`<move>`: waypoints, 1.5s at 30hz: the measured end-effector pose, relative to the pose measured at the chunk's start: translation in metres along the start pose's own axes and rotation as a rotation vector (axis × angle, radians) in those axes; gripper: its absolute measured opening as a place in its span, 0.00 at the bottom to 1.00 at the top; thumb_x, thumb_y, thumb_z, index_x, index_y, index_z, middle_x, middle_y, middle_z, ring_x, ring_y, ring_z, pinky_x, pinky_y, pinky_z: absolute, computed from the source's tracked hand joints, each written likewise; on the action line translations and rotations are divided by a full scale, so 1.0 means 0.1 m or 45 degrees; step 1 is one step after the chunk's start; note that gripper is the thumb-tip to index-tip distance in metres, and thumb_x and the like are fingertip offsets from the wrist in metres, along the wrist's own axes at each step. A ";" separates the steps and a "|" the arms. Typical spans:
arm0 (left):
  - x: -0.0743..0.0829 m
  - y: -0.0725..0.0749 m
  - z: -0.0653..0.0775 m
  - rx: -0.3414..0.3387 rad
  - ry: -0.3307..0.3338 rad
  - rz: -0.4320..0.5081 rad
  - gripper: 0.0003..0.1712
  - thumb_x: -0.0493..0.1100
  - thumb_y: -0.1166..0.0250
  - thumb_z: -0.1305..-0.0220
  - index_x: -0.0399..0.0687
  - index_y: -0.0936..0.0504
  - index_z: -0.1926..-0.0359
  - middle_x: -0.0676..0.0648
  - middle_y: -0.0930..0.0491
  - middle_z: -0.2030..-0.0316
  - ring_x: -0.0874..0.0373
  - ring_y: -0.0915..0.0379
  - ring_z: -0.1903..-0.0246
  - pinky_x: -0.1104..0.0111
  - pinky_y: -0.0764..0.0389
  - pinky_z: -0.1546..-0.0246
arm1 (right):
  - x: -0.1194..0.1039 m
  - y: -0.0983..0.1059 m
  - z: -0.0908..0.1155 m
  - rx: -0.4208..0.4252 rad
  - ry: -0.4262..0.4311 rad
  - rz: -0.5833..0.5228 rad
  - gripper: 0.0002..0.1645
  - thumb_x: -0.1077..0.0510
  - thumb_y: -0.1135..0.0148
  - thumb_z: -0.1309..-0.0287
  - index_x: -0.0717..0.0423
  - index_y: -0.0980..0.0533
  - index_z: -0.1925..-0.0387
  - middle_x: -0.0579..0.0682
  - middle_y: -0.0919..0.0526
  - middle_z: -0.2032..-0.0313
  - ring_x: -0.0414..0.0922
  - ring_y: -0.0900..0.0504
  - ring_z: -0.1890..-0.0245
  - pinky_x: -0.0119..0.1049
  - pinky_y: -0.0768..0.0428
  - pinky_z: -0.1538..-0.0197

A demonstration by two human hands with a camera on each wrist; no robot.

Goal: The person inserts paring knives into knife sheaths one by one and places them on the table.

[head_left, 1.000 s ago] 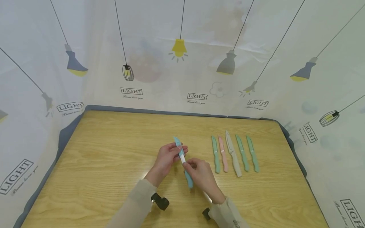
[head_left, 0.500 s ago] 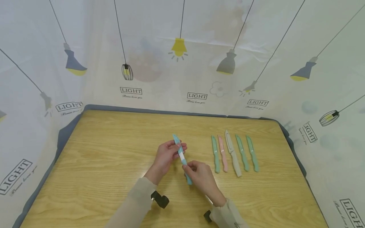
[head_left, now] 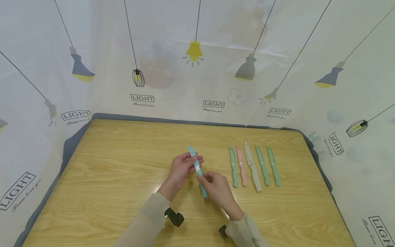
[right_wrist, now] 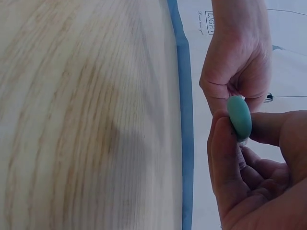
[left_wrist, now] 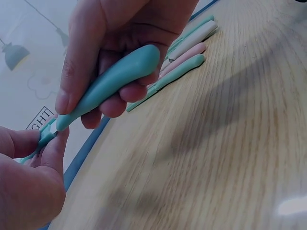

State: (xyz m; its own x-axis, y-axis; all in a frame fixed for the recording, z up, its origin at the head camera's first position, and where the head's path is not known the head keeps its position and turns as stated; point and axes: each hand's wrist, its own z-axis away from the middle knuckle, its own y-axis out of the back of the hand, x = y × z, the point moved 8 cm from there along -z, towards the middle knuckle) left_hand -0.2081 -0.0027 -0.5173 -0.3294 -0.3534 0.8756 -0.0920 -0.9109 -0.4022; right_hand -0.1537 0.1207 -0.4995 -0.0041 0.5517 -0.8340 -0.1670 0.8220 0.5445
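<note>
In the head view a small knife with a light-blue handle [head_left: 203, 191] and matching blade sheath [head_left: 191, 150] slants between the two hands. A short white stretch of blade [head_left: 197, 167] shows between sheath and handle. My left hand [head_left: 181, 168] pinches the sheath between thumb and fingers. The handle is gripped by my right hand [head_left: 218, 189], thumb on its upper side. The left wrist view shows the rounded handle [left_wrist: 117, 79] running out past the right fingers. Its butt end [right_wrist: 239, 117] faces the camera in the right wrist view.
To the right a row of sheathed knives lies on the wooden table [head_left: 123, 154]: a green knife [head_left: 233, 168], a pink knife [head_left: 241, 168], a larger beige knife [head_left: 253, 168] and two more green ones [head_left: 273, 168]. A printed curtain [head_left: 172, 75] surrounds the table.
The white stretch of blade between sheath and handle has become shorter. The handle has shifted up toward the left hand along with the right fingers' hold; the row of knives is unchanged.
</note>
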 end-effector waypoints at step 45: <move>0.02 0.24 0.04 0.207 -0.118 -0.094 0.21 0.32 0.43 0.33 0.25 0.31 0.41 0.27 0.23 0.50 0.47 0.20 0.54 0.59 0.20 0.50 | 0.11 0.26 -0.17 0.201 0.018 0.630 0.14 0.54 0.40 0.41 0.63 0.21 0.71 0.44 0.25 0.83 0.35 0.30 0.88 0.25 0.31 0.89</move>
State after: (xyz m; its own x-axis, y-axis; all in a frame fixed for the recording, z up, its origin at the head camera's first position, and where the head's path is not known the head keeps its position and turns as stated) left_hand -0.2072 -0.0267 -0.5240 -0.2391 -0.2956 0.9249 0.0428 -0.9548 -0.2941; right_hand -0.1744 0.1460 -0.4959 -0.0581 0.8786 -0.4740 0.0090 0.4752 0.8798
